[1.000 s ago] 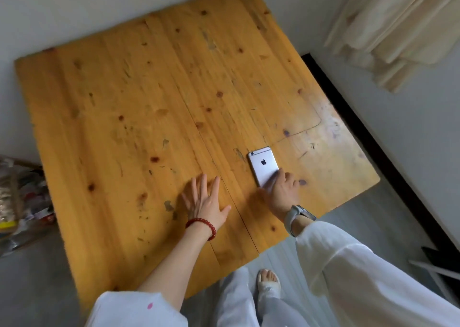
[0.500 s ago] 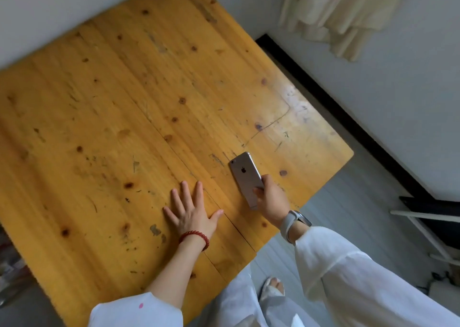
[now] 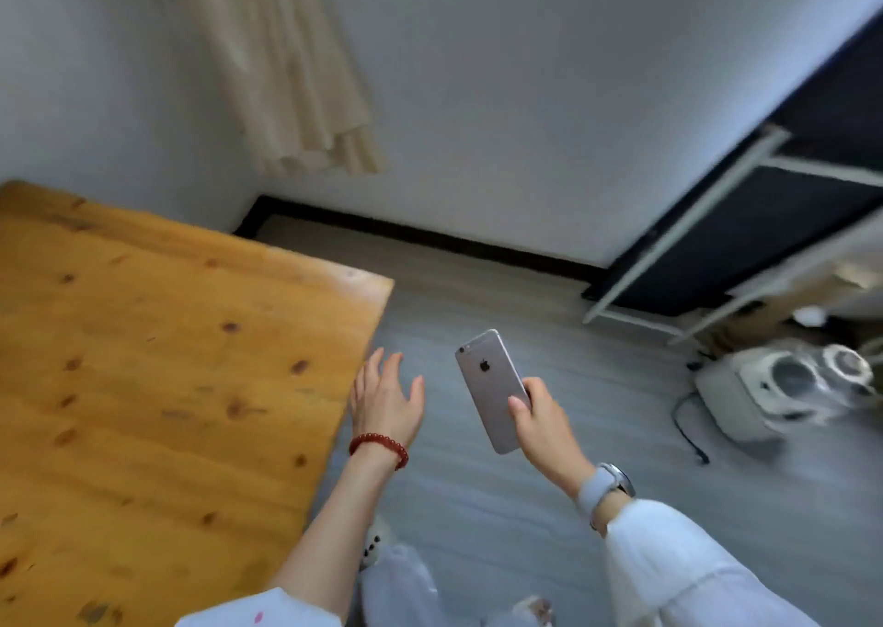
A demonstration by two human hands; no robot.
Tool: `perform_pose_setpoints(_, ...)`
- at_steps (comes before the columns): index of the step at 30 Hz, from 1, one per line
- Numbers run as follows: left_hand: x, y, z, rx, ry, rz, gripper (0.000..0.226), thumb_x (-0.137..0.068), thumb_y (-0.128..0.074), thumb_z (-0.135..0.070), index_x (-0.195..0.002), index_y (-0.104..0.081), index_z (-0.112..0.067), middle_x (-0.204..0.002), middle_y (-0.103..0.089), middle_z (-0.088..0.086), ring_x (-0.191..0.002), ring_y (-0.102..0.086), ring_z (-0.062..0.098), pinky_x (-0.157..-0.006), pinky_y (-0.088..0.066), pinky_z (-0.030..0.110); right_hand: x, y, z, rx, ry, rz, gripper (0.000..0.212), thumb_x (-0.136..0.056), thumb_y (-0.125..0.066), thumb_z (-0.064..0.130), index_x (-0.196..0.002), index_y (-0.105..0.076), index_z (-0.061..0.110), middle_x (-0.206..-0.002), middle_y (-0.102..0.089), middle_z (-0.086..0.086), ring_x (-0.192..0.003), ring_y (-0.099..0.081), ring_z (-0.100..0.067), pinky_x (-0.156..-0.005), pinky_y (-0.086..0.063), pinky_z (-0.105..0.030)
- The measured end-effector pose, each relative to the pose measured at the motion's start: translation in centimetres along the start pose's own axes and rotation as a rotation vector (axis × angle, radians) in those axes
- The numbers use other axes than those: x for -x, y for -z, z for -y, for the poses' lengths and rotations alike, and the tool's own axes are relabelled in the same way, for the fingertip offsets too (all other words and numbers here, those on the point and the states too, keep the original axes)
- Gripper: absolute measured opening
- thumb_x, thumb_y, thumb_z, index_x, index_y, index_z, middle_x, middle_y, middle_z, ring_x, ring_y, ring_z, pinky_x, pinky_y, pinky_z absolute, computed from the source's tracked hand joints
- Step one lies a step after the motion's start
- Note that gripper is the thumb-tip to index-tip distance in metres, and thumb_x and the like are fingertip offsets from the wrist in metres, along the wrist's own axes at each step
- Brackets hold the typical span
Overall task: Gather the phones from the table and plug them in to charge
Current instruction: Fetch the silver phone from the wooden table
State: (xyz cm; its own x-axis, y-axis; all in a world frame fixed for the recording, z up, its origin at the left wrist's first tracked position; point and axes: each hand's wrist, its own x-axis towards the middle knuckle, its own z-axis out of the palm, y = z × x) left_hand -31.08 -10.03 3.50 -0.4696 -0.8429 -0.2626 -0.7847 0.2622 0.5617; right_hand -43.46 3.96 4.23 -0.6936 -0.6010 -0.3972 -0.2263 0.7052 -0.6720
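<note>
The right hand (image 3: 544,423) held a grey iPhone (image 3: 494,390) in the lower middle of the frame, over the grey floor (image 3: 549,507) and clear of the counter (image 3: 157,387). Its grip pinched the phone's lower end, thumb on the back with the logo and fingers wrapped round the far edge; the phone tilted up and to the left, back toward the camera. A pale watch (image 3: 607,483) sat on that wrist above a white sleeve (image 3: 678,569).

The left hand (image 3: 384,399) hung just off the counter's right edge, fingers spread and holding nothing, a red bead bracelet (image 3: 380,447) on the wrist.

The counter filled the left of the frame: orange-yellow knotty wood, its bare top showing dark knots and scuffs. A white wall (image 3: 525,101) ran across the top, with a black skirting strip (image 3: 430,239) where it met the floor. A cream curtain (image 3: 291,67) hung at upper left. At right stood a white-framed rack with dark panels (image 3: 745,225), blurred, and below it a white appliance (image 3: 774,387) on the floor with a black cord (image 3: 688,430) trailing beside it.
</note>
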Motion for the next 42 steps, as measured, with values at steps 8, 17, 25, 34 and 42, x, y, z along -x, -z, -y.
perform_pose_setpoints(8, 10.5, -16.8, -23.4, -0.080, -0.542, 0.324, 0.046, -0.088, -0.049, -0.030, -0.131, -0.041, -0.016, -0.136, -0.045, 0.005, -0.127, -0.038, 0.023, -0.104, -0.031, 0.038, 9.3, 20.0, -20.4, -0.231, -0.313, -0.432, 0.016, -0.091, -0.043, 0.015, -0.105, -0.048, 0.011, -0.105, -0.063, -0.019, -0.094, -0.057, -0.037, -0.072, -0.039, -0.035)
perform_pose_setpoints(17, 24.6, -35.4, -44.9, -0.212, -1.099, 0.683, 0.048, -0.087, -0.051, -0.029, -0.132, -0.040, -0.015, -0.137, -0.045, 0.007, -0.126, -0.038, 0.027, -0.103, -0.034, 0.041, 21.0, 34.3, -39.2, -0.461, -0.662, -0.908, 0.016, -0.091, -0.042, 0.015, -0.103, -0.047, 0.006, -0.096, -0.058, -0.013, -0.084, -0.051, -0.031, -0.069, -0.038, -0.036)
perform_pose_setpoints(25, 34.6, -51.1, -62.0, -0.288, -1.416, 0.902, 0.049, -0.087, -0.051, -0.031, -0.131, -0.041, -0.014, -0.135, -0.046, 0.009, -0.125, -0.040, 0.029, -0.102, -0.036, 0.044, 25.3, 46.9, -53.5, -0.563, -0.925, -1.149, 0.014, -0.091, -0.040, 0.016, -0.101, -0.046, 0.009, -0.087, -0.054, -0.007, -0.077, -0.048, -0.029, -0.063, -0.034, -0.033)
perform_pose_setpoints(34, 48.9, -65.6, -81.2, -0.313, -1.703, 1.036, 0.050, -0.086, -0.052, -0.029, -0.132, -0.040, -0.015, -0.135, -0.045, 0.012, -0.121, -0.041, 0.033, -0.096, -0.038, 0.045, 30.9, 62.3, -65.9, -0.629, -1.088, -1.398, 0.015, -0.092, -0.042, 0.016, -0.101, -0.046, 0.005, -0.093, -0.054, -0.009, -0.081, -0.049, -0.026, -0.066, -0.034, -0.030)
perform_pose_setpoints(42, 64.3, -79.1, -89.3, -0.334, -1.812, 1.236, 0.047, -0.086, -0.052, -0.028, -0.130, -0.042, -0.013, -0.134, -0.047, 0.012, -0.124, -0.041, 0.031, -0.102, -0.037, 0.045, 38.2, 70.2, -81.6, -0.722, -1.201, -1.519, 0.016, -0.092, -0.042, 0.013, -0.102, -0.048, 0.002, -0.096, -0.058, -0.015, -0.084, -0.052, -0.030, -0.064, -0.031, -0.029)
